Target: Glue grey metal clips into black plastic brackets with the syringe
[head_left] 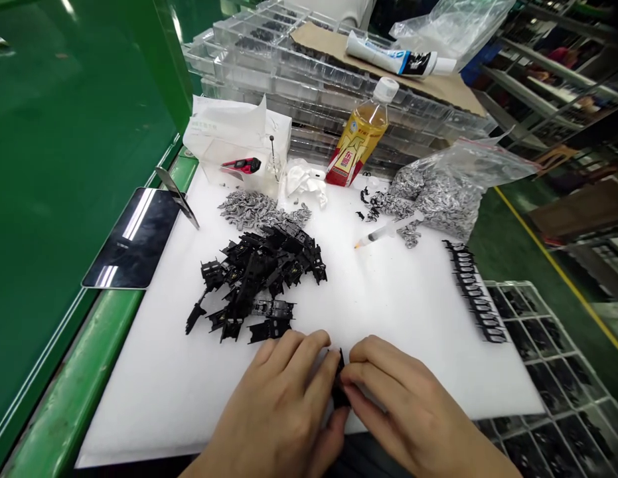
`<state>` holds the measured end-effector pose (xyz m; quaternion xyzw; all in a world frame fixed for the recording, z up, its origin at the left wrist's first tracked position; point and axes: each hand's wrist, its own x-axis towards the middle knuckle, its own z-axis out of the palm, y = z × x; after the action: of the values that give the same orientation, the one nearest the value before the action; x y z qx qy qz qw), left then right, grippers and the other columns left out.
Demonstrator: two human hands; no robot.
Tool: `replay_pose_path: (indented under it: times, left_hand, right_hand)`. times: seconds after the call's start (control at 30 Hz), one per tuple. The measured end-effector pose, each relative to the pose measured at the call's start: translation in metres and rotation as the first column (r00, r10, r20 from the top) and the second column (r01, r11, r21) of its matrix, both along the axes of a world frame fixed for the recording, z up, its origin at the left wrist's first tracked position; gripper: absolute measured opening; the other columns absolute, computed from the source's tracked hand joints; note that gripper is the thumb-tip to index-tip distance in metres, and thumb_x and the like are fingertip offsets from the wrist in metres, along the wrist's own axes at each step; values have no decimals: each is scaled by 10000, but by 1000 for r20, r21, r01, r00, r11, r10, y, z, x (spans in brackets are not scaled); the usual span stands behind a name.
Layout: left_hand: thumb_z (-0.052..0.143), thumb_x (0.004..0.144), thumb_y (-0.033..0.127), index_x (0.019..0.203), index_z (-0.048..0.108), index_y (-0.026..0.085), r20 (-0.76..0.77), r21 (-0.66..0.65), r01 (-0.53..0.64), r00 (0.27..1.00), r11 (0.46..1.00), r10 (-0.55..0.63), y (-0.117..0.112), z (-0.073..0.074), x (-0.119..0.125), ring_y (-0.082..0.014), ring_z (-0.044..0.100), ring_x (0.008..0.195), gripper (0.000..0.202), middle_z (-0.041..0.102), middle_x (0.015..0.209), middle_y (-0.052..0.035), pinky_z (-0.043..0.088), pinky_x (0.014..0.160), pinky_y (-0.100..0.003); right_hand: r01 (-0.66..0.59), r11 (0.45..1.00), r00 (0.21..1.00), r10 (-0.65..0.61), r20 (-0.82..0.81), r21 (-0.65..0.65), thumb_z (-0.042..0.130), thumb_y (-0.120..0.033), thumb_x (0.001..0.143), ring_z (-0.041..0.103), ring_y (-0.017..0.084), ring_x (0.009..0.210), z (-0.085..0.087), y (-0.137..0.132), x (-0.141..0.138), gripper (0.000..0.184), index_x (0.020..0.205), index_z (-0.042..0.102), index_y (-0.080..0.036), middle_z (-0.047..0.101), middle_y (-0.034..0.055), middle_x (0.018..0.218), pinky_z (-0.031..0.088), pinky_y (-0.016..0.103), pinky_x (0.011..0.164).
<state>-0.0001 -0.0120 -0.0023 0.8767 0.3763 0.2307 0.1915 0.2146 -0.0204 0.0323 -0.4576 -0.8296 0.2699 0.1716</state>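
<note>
Close to the front edge of the white foam board [413, 312], my left hand [283, 398] and my right hand [403, 398] meet around a small black plastic part [340, 395]. The left fingers are closed on its left side, while the right thumb and fingers pinch it from the right. Most of the part is hidden by the fingers. Just beyond my left hand lies a heap of black plastic parts [259, 272]. Behind that heap is a pile of small grey pieces [249, 209]. A row of black parts [475, 292] lines the board's right edge.
A syringe [386, 231] with an orange tip lies mid-board near a bag of grey metal pieces [445, 196]. A drink bottle [361, 136] stands before stacked clear trays [309, 86]. At left are a tablet [134, 242] and tweezers [178, 198]; a compartment tray [547, 418] sits lower right.
</note>
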Motion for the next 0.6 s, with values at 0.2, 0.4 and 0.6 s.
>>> replay_pose_path:
  times: [0.2,0.4,0.6]
  left_hand:
    - [606,985,259,1338,632,137,1,-5,-6,1000,1000,6,1,2,0,-283,581,1054,374,652,1317,-116,522,835,-453]
    - [610,978,265,1337,634,150,15,0,-1,1000,1000,1,1,0,-1,-281,584,1047,378,654,1319,-116,520,843,-447]
    - [669,932,282,1318,648,153,26,64,-37,999,997,36,-1,-8,1,-298,577,1043,407,658,1288,-113,514,813,-448]
  right_hand:
    - [5,998,994,-13,108,70,526,-71,1015,603,164,736,3,-2,-6,193,909,627,-197,624,29,872,529,301,620]
    - [29,997,995,-35,89,76,543,-94,1023,609,157,728,-1,-6,-7,173,958,654,-210,618,22,866,523,291,614]
    - [86,996,994,-88,-60,-35,645,-195,1003,672,159,801,24,19,8,89,1043,650,-274,644,20,942,576,284,677]
